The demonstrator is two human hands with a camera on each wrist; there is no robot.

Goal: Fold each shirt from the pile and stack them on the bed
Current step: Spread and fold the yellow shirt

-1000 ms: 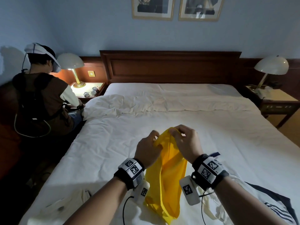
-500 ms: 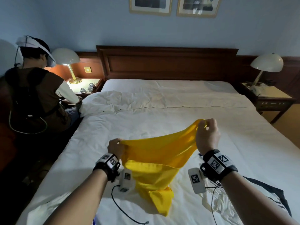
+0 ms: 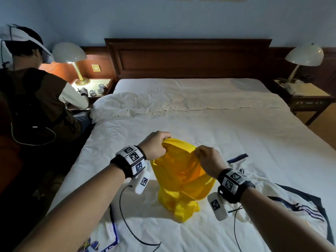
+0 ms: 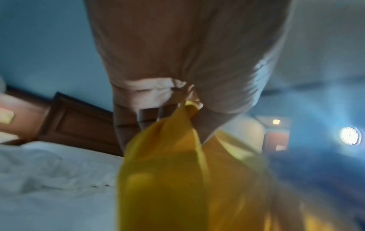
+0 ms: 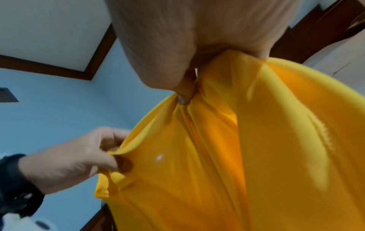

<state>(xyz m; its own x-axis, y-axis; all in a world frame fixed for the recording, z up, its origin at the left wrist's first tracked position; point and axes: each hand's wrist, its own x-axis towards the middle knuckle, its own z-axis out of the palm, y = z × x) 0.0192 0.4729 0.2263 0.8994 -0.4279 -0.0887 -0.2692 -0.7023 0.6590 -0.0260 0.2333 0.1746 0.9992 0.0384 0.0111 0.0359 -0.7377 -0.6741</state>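
Thin, smooth yellow shirt (image 3: 183, 179) of faintly sheer cloth, matt creased white cotton bed sheet (image 3: 209, 128), polished dark wooden headboard (image 3: 187, 59), glossy brass lamp stem (image 3: 77, 71)

A plain bright yellow shirt (image 3: 183, 180) hangs over a white bed (image 3: 236, 135). Beside it lies a white shirt (image 3: 291, 200) with navy trim and navy stripes; another white garment (image 3: 107, 239), edged in blue with a blue print, sits at the near edge. Black wristbands (image 3: 127, 160) carry black-and-white square markers. The headboard (image 3: 187, 57) is dark reddish-brown wood, the wall (image 3: 163, 17) pale blue, the lamps (image 3: 70, 52) cream-shaded on brass stems.
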